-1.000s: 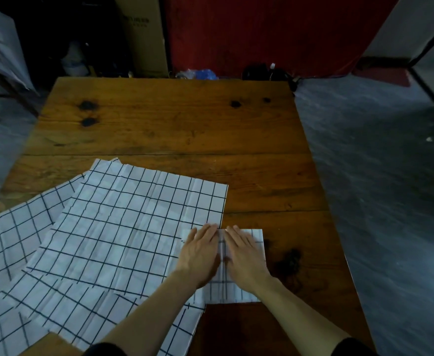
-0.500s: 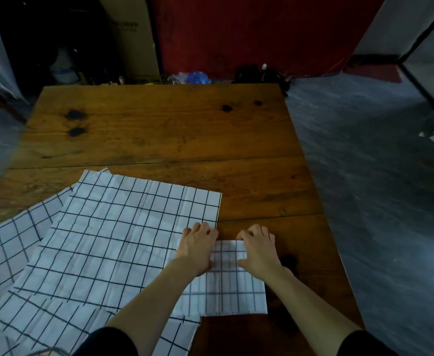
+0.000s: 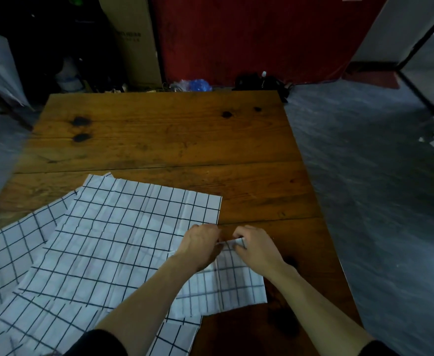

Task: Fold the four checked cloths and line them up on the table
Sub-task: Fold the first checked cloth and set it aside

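A small folded white cloth with a dark check (image 3: 233, 286) lies near the table's front right, partly on top of the spread cloths. My left hand (image 3: 200, 245) and my right hand (image 3: 255, 246) both pinch its far edge, which is lifted a little off the wood. A large unfolded checked cloth (image 3: 123, 235) lies flat to the left. Under it, another checked cloth (image 3: 13, 250) sticks out at the far left and a third (image 3: 169, 337) shows at the front edge.
The wooden table (image 3: 164, 140) is bare across its far half, with dark knots. Its right edge drops to a grey floor (image 3: 364, 176). Beyond the far edge stand a cardboard box (image 3: 131, 39), a red wall and some bags.
My hands moved from pressing flat on the folded cloth to its far edge and closed on it, raising that edge. The camera tilted so the table sits lower in view.
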{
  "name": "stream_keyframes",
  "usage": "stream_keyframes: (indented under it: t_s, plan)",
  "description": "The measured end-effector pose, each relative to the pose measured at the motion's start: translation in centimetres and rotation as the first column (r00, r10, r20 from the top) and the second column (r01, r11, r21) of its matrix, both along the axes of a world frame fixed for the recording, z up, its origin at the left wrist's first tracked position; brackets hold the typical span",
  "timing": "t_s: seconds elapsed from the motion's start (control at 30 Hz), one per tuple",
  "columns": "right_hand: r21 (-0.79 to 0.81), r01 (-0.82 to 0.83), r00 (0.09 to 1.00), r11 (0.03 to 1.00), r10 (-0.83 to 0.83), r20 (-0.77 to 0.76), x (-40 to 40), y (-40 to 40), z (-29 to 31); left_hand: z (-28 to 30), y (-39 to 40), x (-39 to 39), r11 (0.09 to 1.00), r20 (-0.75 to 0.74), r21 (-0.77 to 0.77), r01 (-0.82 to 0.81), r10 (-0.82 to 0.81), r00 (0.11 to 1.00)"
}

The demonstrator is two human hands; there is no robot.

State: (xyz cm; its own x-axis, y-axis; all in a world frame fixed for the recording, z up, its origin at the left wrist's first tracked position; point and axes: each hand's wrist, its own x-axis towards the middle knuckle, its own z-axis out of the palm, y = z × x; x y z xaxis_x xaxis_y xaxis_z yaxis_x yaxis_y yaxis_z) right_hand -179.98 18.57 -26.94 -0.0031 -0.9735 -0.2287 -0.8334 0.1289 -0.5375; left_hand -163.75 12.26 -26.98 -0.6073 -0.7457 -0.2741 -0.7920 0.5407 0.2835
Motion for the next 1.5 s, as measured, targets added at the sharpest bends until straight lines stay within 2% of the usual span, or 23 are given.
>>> stream_keyframes:
  t_s: [0.13, 0.23, 0.4, 0.63, 0.73, 0.8, 0.9, 1.03, 1.2, 1.33, 1.5]
  plan:
    - [-0.014, 0.110, 0.986, 0.994, -0.107, 0.128, -0.1, -0.2, 2.0, 0.8, -0.4, 1.1, 0.997, -0.153, 0.044, -0.061, 0.067, 0.986]
    - [0.088, 0.144, 0.970, 0.986, -0.158, 0.184, -0.6, 0.2, 2.8, 1.7, -0.5, 2.5, 0.994, -0.272, 0.058, -0.092, 0.105, 0.957]
    - [0.240, 0.148, 0.962, 0.959, -0.196, 0.190, -1.5, 1.8, 2.7, 2.9, -0.4, 4.9, 0.946, -0.456, 0.234, -0.222, 0.309, 0.835]
    - [0.121, 0.257, 0.915, 0.959, -0.282, 0.288, -1.6, 2.0, 4.4, 3.2, 0.2, 7.0, 0.872, -0.523, 0.395, -0.290, 0.473, 0.709]
    - [0.019, 0.304, 0.914, 0.953, -0.297, 0.276, -1.7, 1.3, 5.1, 2.9, 0.7, 7.7, 0.780, -0.525, 0.545, -0.308, 0.604, 0.599]
    - [0.010, 0.305, 0.917, 0.952, -0.297, 0.268, -1.7, 0.9, 5.4, 2.6, 1.2, 8.0, 0.716, -0.497, 0.619, -0.323, 0.675, 0.545]
    - [0.034, 0.288, 0.918, 0.957, -0.286, 0.274, -1.3, 0.5, 5.7, 2.0, 1.9, 8.4, 0.679, -0.462, 0.667, -0.308, 0.700, 0.545]
    - [0.027, 0.225, 0.958, 0.974, -0.226, 0.173, -0.3, 0.3, 4.9, 0.8, 2.3, 9.0, 0.765, -0.441, 0.535, -0.359, 0.615, 0.654]
    - [-0.022, 0.205, 0.968, 0.979, -0.199, 0.153, 0.0, 1.1, 3.7, 0.3, 2.1, 8.7, 0.817, -0.500, 0.389, -0.425, 0.575, 0.648]
    - [-0.041, 0.218, 0.960, 0.975, -0.207, 0.187, -0.5, 1.7, 2.7, 0.3, 2.2, 8.5, 0.851, -0.560, 0.343, -0.397, 0.525, 0.642]
    - [-0.076, 0.160, 0.980, 0.984, -0.149, 0.128, -0.7, 2.7, 2.0, -0.1, 2.8, 8.6, 0.887, -0.589, 0.243, -0.393, 0.457, 0.666]
